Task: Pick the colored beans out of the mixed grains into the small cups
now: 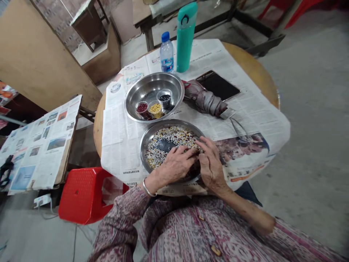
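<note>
My left hand (174,164), a metal bangle (148,189) on its wrist, lies flat-fingered over a steel plate (169,124) of mixed beans (166,140). My right hand (209,160) curls down beside it, and the fingertips of both hands meet over the beans near the plate's right side. Whether either hand pinches anything is hidden. Behind the plate, a steel bowl (154,82) holds several small clear cups: red beans (141,108), yellow grains (156,110) and black beans (165,97).
Newspaper covers a round wooden table (253,67). On it lie a folded grey umbrella (204,98), a dark tablet (218,85), a water bottle (167,52) and a teal flask (185,36). A red plastic stool (87,194) stands at the lower left.
</note>
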Available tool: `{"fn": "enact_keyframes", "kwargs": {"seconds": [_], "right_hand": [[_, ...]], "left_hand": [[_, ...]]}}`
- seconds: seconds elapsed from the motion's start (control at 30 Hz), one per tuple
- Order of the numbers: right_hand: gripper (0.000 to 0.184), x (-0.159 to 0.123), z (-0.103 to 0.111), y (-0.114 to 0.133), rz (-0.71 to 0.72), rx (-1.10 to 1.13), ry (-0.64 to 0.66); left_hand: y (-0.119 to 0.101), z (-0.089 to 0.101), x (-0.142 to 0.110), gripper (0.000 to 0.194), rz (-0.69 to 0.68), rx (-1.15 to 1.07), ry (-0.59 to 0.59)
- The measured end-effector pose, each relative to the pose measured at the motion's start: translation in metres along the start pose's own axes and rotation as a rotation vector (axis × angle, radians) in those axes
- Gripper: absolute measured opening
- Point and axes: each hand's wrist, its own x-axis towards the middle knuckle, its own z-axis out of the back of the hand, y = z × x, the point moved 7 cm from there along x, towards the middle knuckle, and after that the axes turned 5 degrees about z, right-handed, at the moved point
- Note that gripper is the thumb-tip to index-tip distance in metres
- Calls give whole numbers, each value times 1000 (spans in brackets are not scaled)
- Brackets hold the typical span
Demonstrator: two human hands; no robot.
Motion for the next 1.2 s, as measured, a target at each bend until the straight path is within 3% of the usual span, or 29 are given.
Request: {"fn": "enact_keyframes", "kwargs": {"seconds": [0.1,0.23,0.37,0.5,0.57,0.7,0.77,0.9,1.03,1.17,1.2], "right_hand": [[44,0,-1,-2,-8,-7,-9],[42,0,-1,-3,19,12,-43],[41,0,0,-2,44,34,-65],[42,0,0,-1,47,37,-67],[43,1,0,0,54,32,-64],[43,0,1,0,61,23,-56],[42,0,1,-1,66,19,-50],[41,0,0,-2,60,7,-43],[40,1,-2,-3,52,6,-52],[39,2,-2,-2,44,12,-63],[39,1,-2,-2,42,13,-62]], "left_hand": [[17,3,17,29,34,57,-32],[49,8,24,28,239,164,27],[73,20,1,35,475,196,69],[73,32,-40,21,641,175,44],[62,34,-55,35,617,168,20],[34,22,-58,68,384,102,60],[28,13,-48,61,311,64,98],[34,4,-14,30,235,48,113],[59,13,9,40,309,29,17],[74,32,14,31,411,64,-131],[74,33,15,38,422,76,-129]]}}
